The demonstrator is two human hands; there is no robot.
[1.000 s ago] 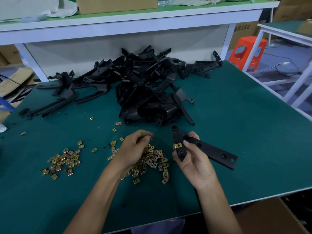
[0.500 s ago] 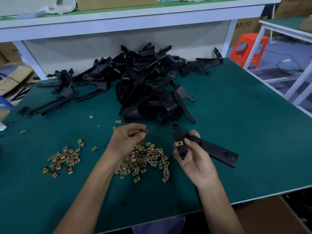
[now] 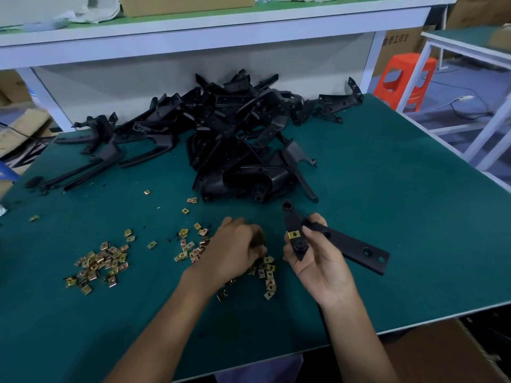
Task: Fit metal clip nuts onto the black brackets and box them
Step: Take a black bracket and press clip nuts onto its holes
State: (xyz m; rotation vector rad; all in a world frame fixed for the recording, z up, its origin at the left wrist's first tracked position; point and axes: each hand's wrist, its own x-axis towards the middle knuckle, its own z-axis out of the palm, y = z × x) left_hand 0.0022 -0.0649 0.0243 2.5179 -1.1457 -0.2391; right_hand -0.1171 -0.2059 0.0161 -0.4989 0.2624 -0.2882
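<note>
My right hand (image 3: 318, 261) holds a flat black bracket (image 3: 349, 243) above the green table (image 3: 387, 189); the thumb presses near a brass clip nut (image 3: 294, 234) fitted on the bracket's narrow end. The left hand (image 3: 233, 251) is down on the middle pile of loose clip nuts (image 3: 267, 273), knuckles up and fingers curled into the pile. It is blurred, and its fingertips are hidden, so I cannot see whether it holds a nut. A big heap of black brackets (image 3: 237, 139) lies behind both hands.
A second pile of clip nuts (image 3: 99, 265) lies at the left, with a few strays (image 3: 185, 210) between pile and heap. A cardboard box (image 3: 442, 355) sits below the table's front right edge. A white shelf (image 3: 193, 40) overhangs the back; an orange stool (image 3: 406, 76) stands beyond the right edge.
My left hand, lifted with a nut at its fingertips half a second ago, has dropped back right onto the middle nut pile. The right hand and its bracket have barely moved.
</note>
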